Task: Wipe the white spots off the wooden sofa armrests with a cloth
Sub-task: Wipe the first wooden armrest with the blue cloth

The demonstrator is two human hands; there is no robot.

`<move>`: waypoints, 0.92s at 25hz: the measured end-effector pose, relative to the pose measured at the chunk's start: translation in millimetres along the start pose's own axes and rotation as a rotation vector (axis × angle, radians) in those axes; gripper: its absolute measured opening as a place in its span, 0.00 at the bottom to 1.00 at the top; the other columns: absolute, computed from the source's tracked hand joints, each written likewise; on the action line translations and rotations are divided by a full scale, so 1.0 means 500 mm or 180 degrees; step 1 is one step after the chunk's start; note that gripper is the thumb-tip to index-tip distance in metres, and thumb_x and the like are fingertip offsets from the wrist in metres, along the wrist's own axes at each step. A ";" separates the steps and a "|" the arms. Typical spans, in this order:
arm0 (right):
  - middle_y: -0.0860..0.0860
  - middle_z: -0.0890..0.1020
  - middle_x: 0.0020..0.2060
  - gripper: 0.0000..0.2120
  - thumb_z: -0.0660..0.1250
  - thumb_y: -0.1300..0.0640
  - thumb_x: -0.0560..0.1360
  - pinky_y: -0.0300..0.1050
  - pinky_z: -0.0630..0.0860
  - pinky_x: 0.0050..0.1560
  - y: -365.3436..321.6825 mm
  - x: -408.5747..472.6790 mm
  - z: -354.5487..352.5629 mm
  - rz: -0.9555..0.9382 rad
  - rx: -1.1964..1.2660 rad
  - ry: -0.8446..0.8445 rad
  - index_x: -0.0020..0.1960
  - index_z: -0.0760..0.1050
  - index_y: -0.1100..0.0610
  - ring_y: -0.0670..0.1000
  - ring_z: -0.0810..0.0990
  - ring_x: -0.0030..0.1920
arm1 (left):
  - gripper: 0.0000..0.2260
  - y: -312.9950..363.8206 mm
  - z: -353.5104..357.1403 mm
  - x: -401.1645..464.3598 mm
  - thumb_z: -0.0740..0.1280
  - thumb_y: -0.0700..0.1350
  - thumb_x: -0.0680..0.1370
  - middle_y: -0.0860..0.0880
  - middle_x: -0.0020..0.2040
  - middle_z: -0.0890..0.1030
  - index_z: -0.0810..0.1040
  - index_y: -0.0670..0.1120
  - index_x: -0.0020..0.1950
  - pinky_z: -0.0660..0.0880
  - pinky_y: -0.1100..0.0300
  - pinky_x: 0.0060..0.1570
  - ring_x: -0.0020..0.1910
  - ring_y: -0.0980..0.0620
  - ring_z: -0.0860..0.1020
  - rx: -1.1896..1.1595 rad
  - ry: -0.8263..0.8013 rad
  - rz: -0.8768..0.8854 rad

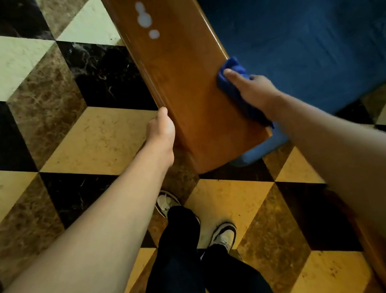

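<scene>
Spots lie up the long glossy brown wooden armrest (190,97), ahead of the cloth.
Right hand (250,86) pinches the crumpled blue cloth (232,83) at the inner edge; white spots (144,20) far end; left hand (160,131) curls on the outer edge.

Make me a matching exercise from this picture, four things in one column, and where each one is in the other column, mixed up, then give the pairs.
Things:
1. cloth
2. white spots
3. left hand
4. seat cushion

Places:
A. far part of the armrest top
B. on the armrest's left edge
C. right of the armrest
D. under the right hand, on the armrest's right edge

Pairs: 1-D, 2-A, 3-B, 4-C
</scene>
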State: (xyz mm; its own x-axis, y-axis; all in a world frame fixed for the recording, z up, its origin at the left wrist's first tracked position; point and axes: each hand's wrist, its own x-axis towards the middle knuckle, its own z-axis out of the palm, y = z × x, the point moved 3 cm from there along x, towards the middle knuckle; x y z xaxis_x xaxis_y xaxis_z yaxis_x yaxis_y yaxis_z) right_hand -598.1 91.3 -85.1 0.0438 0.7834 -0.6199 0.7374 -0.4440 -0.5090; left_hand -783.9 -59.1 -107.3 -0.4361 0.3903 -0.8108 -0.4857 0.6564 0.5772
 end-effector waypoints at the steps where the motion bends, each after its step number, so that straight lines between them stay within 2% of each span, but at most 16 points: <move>1: 0.53 0.84 0.54 0.31 0.64 0.29 0.74 0.45 0.77 0.49 0.010 0.010 -0.011 0.0205 0.0355 -0.0093 0.60 0.80 0.54 0.53 0.83 0.51 | 0.19 0.003 -0.006 0.014 0.55 0.59 0.82 0.47 0.59 0.81 0.76 0.50 0.63 0.77 0.43 0.62 0.54 0.45 0.80 -0.0033 -0.0062 -0.0063; 4: 0.48 0.82 0.44 0.26 0.59 0.36 0.81 0.43 0.74 0.39 0.076 -0.038 -0.023 0.0440 0.0656 -0.0002 0.64 0.79 0.55 0.45 0.79 0.40 | 0.23 0.026 -0.019 0.046 0.56 0.60 0.81 0.44 0.66 0.80 0.74 0.49 0.69 0.74 0.38 0.65 0.62 0.40 0.78 -0.0111 -0.0166 -0.0272; 5: 0.50 0.83 0.46 0.24 0.58 0.35 0.81 0.42 0.73 0.39 0.094 -0.068 -0.021 0.0254 0.0513 0.0129 0.62 0.80 0.51 0.45 0.79 0.41 | 0.22 0.040 -0.021 0.059 0.57 0.61 0.80 0.44 0.65 0.81 0.75 0.49 0.66 0.74 0.37 0.64 0.61 0.40 0.79 -0.0202 -0.0219 -0.0322; 6: 0.54 0.84 0.54 0.22 0.57 0.33 0.80 0.44 0.75 0.44 0.106 -0.098 -0.014 -0.0099 0.0153 0.0218 0.61 0.78 0.46 0.46 0.80 0.47 | 0.21 0.059 -0.021 0.074 0.57 0.61 0.80 0.44 0.63 0.82 0.76 0.49 0.64 0.75 0.37 0.63 0.59 0.40 0.80 -0.0345 -0.0283 -0.0375; 7: 0.57 0.79 0.66 0.22 0.57 0.31 0.79 0.47 0.76 0.57 0.110 -0.132 0.002 -0.0502 -0.0399 0.0259 0.67 0.73 0.41 0.49 0.79 0.59 | 0.21 0.079 -0.021 0.090 0.58 0.61 0.80 0.44 0.60 0.83 0.77 0.49 0.63 0.75 0.37 0.62 0.57 0.40 0.81 -0.0514 -0.0341 -0.0452; 8: 0.56 0.67 0.77 0.29 0.57 0.30 0.78 0.52 0.69 0.72 0.109 -0.164 0.028 -0.0794 -0.1060 0.0286 0.76 0.63 0.39 0.53 0.70 0.73 | 0.22 0.100 -0.019 0.105 0.59 0.61 0.79 0.43 0.60 0.83 0.77 0.49 0.64 0.76 0.37 0.62 0.56 0.40 0.81 -0.0653 -0.0400 -0.0529; 9: 0.54 0.54 0.83 0.38 0.55 0.27 0.77 0.57 0.54 0.80 0.098 -0.193 0.063 -0.0936 -0.1637 0.0377 0.81 0.51 0.41 0.57 0.54 0.81 | 0.22 0.119 -0.019 0.120 0.59 0.61 0.80 0.43 0.60 0.84 0.77 0.49 0.66 0.76 0.37 0.62 0.56 0.40 0.82 -0.0736 -0.0447 -0.0579; 10: 0.54 0.44 0.84 0.44 0.52 0.24 0.75 0.62 0.43 0.81 0.075 -0.214 0.103 -0.0973 -0.2032 0.0508 0.83 0.44 0.44 0.60 0.42 0.82 | 0.22 0.137 -0.020 0.135 0.59 0.60 0.80 0.43 0.60 0.84 0.77 0.48 0.67 0.77 0.38 0.61 0.56 0.39 0.82 -0.0769 -0.0476 -0.0610; 11: 0.56 0.39 0.83 0.49 0.49 0.22 0.73 0.65 0.37 0.80 0.044 -0.225 0.143 -0.1009 -0.2249 0.0561 0.83 0.40 0.48 0.63 0.36 0.81 | 0.22 0.152 -0.021 0.148 0.60 0.59 0.80 0.42 0.59 0.84 0.77 0.48 0.68 0.78 0.40 0.58 0.55 0.39 0.82 -0.0795 -0.0486 -0.0628; 12: 0.58 0.37 0.82 0.53 0.50 0.20 0.71 0.67 0.35 0.79 0.012 -0.229 0.182 -0.1153 -0.2437 0.0545 0.83 0.38 0.51 0.65 0.33 0.81 | 0.22 0.163 -0.023 0.160 0.61 0.58 0.80 0.42 0.59 0.84 0.77 0.47 0.68 0.80 0.43 0.54 0.53 0.40 0.83 -0.0825 -0.0492 -0.0629; 13: 0.60 0.37 0.82 0.55 0.53 0.21 0.70 0.69 0.35 0.78 -0.028 -0.223 0.219 -0.1389 -0.2615 0.0520 0.83 0.38 0.53 0.67 0.33 0.80 | 0.22 0.177 -0.027 0.177 0.61 0.57 0.80 0.42 0.58 0.84 0.77 0.46 0.68 0.81 0.46 0.49 0.52 0.40 0.83 -0.0851 -0.0516 -0.0607; 15: 0.62 0.40 0.82 0.54 0.64 0.29 0.73 0.71 0.40 0.79 -0.107 -0.186 0.266 -0.1741 -0.2738 0.0632 0.84 0.40 0.55 0.69 0.36 0.81 | 0.20 0.208 -0.032 0.208 0.61 0.56 0.80 0.41 0.57 0.85 0.78 0.45 0.66 0.81 0.51 0.40 0.49 0.41 0.84 -0.0858 -0.0590 -0.0585; 17: 0.61 0.42 0.83 0.49 0.64 0.34 0.76 0.70 0.44 0.79 -0.194 -0.132 0.284 -0.1657 -0.2575 0.0847 0.84 0.43 0.56 0.68 0.38 0.81 | 0.21 0.243 -0.038 0.239 0.61 0.56 0.81 0.41 0.58 0.85 0.79 0.45 0.65 0.82 0.50 0.43 0.50 0.41 0.84 -0.0868 -0.0621 -0.0601; 19: 0.59 0.42 0.83 0.51 0.63 0.31 0.74 0.67 0.41 0.80 -0.268 -0.077 0.289 -0.1456 -0.2273 0.0906 0.84 0.43 0.56 0.65 0.38 0.82 | 0.23 0.289 -0.043 0.271 0.60 0.58 0.80 0.41 0.60 0.84 0.79 0.46 0.68 0.80 0.47 0.52 0.55 0.40 0.83 -0.0937 -0.0600 -0.0623; 20: 0.58 0.42 0.83 0.53 0.62 0.28 0.73 0.65 0.40 0.80 -0.290 -0.058 0.289 -0.1366 -0.2117 0.0914 0.84 0.42 0.55 0.64 0.37 0.82 | 0.24 0.311 -0.046 0.285 0.59 0.60 0.80 0.41 0.60 0.84 0.78 0.46 0.68 0.80 0.47 0.50 0.54 0.40 0.82 -0.0952 -0.0590 -0.0629; 23: 0.56 0.38 0.83 0.57 0.60 0.23 0.70 0.63 0.39 0.81 -0.284 -0.074 0.273 -0.1050 -0.1842 0.0926 0.83 0.39 0.54 0.60 0.34 0.82 | 0.26 0.348 -0.050 0.305 0.57 0.63 0.80 0.41 0.52 0.85 0.79 0.46 0.63 0.81 0.51 0.35 0.48 0.42 0.83 -0.0915 -0.0719 -0.0809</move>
State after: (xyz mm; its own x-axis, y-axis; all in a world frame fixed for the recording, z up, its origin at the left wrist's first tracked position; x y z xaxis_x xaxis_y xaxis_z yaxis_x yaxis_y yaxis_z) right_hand -796.2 66.2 -71.4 -0.1243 0.9566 -0.2637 0.9781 0.0734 -0.1948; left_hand -953.7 98.6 -127.9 -0.1148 0.3919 -0.9128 -0.7610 0.5559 0.3344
